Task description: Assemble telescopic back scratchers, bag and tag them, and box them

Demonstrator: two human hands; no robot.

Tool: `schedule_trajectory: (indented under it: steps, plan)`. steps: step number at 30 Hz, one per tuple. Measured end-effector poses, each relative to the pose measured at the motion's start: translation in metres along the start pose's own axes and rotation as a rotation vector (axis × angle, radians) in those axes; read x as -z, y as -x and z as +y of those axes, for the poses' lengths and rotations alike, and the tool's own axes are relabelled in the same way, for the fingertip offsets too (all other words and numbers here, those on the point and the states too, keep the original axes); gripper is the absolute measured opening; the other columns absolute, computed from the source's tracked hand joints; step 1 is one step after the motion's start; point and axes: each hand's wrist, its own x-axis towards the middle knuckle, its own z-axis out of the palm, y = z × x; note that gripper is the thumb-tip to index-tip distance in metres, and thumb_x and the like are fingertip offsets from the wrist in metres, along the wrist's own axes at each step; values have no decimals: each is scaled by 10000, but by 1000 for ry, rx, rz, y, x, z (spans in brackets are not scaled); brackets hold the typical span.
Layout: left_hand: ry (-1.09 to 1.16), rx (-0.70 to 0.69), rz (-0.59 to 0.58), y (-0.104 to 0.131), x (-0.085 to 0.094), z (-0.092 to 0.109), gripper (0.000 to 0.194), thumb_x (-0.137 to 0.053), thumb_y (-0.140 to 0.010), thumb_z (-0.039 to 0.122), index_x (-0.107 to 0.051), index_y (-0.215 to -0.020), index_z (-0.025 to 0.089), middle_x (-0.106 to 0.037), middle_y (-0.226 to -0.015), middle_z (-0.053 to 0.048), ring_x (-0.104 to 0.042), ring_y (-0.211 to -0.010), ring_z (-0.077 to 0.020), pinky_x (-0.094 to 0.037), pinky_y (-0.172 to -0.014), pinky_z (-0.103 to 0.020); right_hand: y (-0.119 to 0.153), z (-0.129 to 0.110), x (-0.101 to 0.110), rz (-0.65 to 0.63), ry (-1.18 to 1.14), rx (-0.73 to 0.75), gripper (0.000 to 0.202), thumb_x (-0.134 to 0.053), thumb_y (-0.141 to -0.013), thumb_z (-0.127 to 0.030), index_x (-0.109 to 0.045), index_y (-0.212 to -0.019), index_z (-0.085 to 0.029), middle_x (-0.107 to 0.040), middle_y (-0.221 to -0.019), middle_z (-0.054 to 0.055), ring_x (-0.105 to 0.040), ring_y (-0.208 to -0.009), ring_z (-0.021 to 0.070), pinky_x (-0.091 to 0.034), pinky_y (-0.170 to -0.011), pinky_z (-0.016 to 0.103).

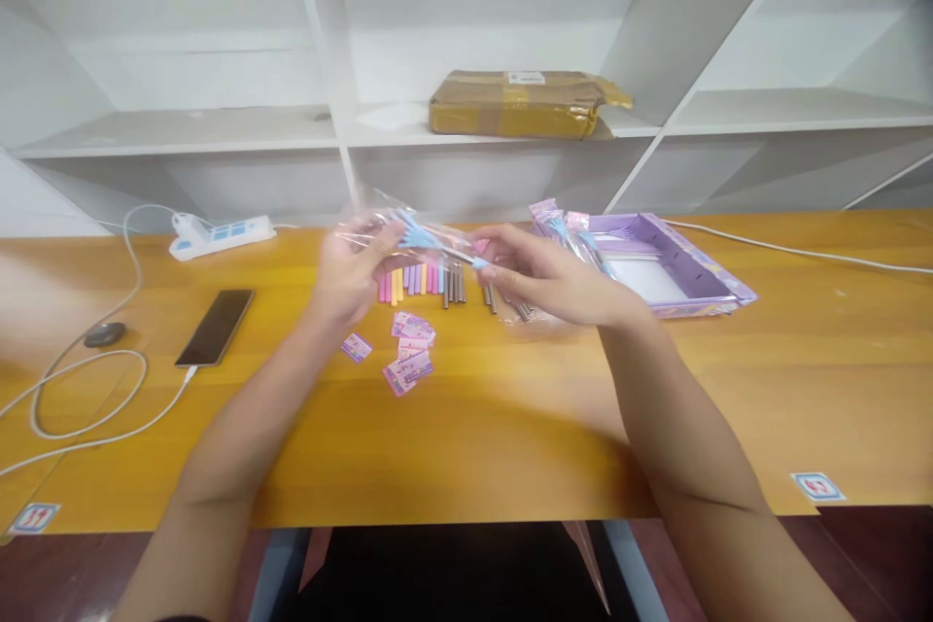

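Observation:
Raised above the table, a light-blue, claw-headed metal rod (419, 231) that looks like a back scratcher lies across both hands. My left hand (351, 272) is closed at its blue head, with the thumb on top and a clear plastic bag (364, 225) around it. The fingers of my right hand (543, 274) pinch the rod's other, blue-tipped end. Below them on the table are rows of coloured tubes (412, 280) in pink, orange, purple and blue. Several short metal rods (454, 286) stand beside those. Small printed cards (408, 371) lie nearer to me.
A purple box (700, 282) with purple claw-like pieces stands at the right, next to bagged blue pieces (561, 228). On the left are a phone (215, 328), a power strip (223, 238), a white cable (138, 428) and a black object (104, 334). A taped carton (517, 107) rests on the shelf.

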Motion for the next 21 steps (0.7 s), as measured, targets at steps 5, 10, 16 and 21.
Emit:
schedule_trajectory:
  steps: [5, 10, 16, 21]
  plan:
    - [11, -69, 105, -13, 21, 16, 467, -1078, -694, 473, -751, -897, 208, -805, -881, -5, -832, -868, -191, -738, -834, -325, 4, 4, 16, 25, 191, 45, 329, -585, -1127, -527, -696, -1043, -229, -636, -850, 3, -548, -727, 152, -426, -657, 312]
    - [-20, -51, 62, -11, 22, 14, 451, -1051, -736, 497, -761, -905, 196, -824, -889, -25, -837, -868, -200, -735, -815, -327, 4, 4, 16, 23, 245, 93, 393, -549, -1143, -519, -639, -897, -227, -542, -738, -26, -481, -683, 143, -384, -671, 308]
    - [-52, -4, 7, -2, 6, 1, 470, -1036, -743, 529, -786, -921, 172, -846, -940, -72, -847, -902, -237, -738, -776, -336, -3, 0, 5, 19, 217, 135, 392, -557, -1136, -491, -651, -869, -220, -606, -753, -20, -530, -703, 143, -387, -686, 304]
    - [-52, 20, -14, 2, -2, -7, 455, -1046, -731, 510, -803, -908, 169, -843, -933, -76, -836, -888, -229, -739, -750, -328, -7, -1, -7, 49, 172, 100, 337, -583, -1122, -477, -712, -948, -219, -676, -780, -6, -585, -708, 157, -433, -703, 317]
